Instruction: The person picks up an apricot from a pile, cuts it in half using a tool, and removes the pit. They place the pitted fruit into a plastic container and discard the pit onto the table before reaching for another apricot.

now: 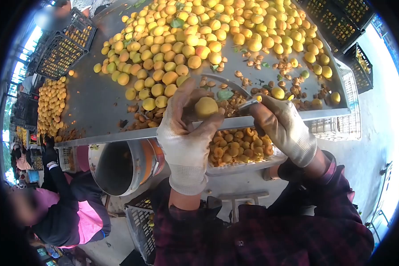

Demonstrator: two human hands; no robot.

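My left hand (185, 141), in a stained white knit glove, holds a yellow apricot (206, 107) between thumb and fingers, over the front edge of the metal table (91, 104). To its right, my gloved right hand (284, 125) is closed on a small hand tool (249, 103) with a silvery metal shaft. Apricot pits (235, 106) lie scattered on the table behind both hands. Below the edge, a tray of halved apricots (241, 148) shows between my wrists.
A large heap of whole apricots (164, 53) covers the table's far side. A bucket (115, 168) stands below at left, with a black crate (139, 230) nearer me. Another person (75, 213) is at the left. Crates (62, 55) line the far left, more (337, 22) the right.
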